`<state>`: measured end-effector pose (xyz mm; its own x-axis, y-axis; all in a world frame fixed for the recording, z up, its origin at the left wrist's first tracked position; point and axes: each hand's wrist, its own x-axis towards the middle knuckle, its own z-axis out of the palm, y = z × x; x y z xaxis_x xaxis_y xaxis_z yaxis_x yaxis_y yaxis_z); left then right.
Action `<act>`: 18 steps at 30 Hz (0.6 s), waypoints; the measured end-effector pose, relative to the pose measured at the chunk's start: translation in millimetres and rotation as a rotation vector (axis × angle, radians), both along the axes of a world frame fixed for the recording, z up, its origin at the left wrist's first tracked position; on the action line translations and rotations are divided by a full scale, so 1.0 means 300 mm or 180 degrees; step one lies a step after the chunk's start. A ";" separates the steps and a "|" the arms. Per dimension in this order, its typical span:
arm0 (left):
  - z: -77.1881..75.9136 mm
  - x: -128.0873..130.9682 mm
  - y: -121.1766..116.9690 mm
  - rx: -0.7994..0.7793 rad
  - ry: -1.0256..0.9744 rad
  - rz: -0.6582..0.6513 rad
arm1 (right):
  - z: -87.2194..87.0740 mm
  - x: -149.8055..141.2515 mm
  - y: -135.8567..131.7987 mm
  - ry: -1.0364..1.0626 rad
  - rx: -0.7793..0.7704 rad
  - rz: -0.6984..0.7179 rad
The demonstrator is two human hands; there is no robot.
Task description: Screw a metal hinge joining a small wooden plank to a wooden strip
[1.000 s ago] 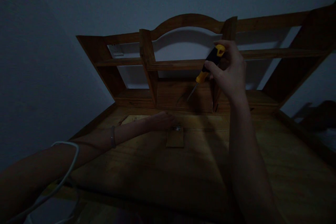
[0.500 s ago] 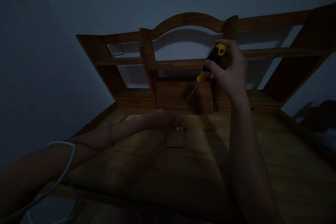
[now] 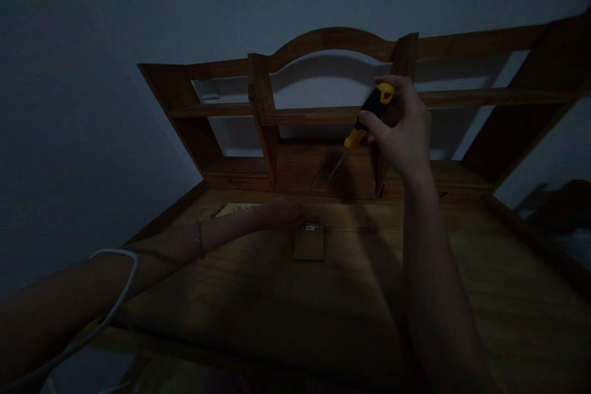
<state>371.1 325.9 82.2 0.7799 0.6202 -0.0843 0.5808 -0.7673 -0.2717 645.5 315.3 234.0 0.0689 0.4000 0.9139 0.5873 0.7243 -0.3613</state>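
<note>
My right hand point(image 3: 401, 129) is raised above the desk, its fingers wrapped around a screwdriver point(image 3: 369, 112) with a black and yellow handle. The thin shank slants down to the left, and its tip is in the air. Low over the desktop, my left hand point(image 3: 282, 214) is closed with the fingers curled; what they hold, if anything, is lost in shadow. Just right of those fingers, a small metal fitting point(image 3: 311, 227), like a hinge, sits at the far edge of a small wooden board point(image 3: 309, 246). This board lies flat on the desktop.
A wooden shelf unit point(image 3: 318, 116) stands along the back of the desk point(image 3: 258, 295), against the wall. A pale flat piece point(image 3: 228, 209) lies behind my left forearm. A white cable point(image 3: 130, 280) loops over that forearm. Dark objects point(image 3: 566, 206) show at far right.
My left hand has shifted slightly down and right beside the metal fitting. The screwdriver and my right hand have dropped a little and keep the same hold. The view has tilted slightly.
</note>
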 end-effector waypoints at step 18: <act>-0.011 0.010 -0.002 0.0378 0.0094 -0.0433 | -0.004 -0.001 0.000 0.0021 -0.0050 -0.0003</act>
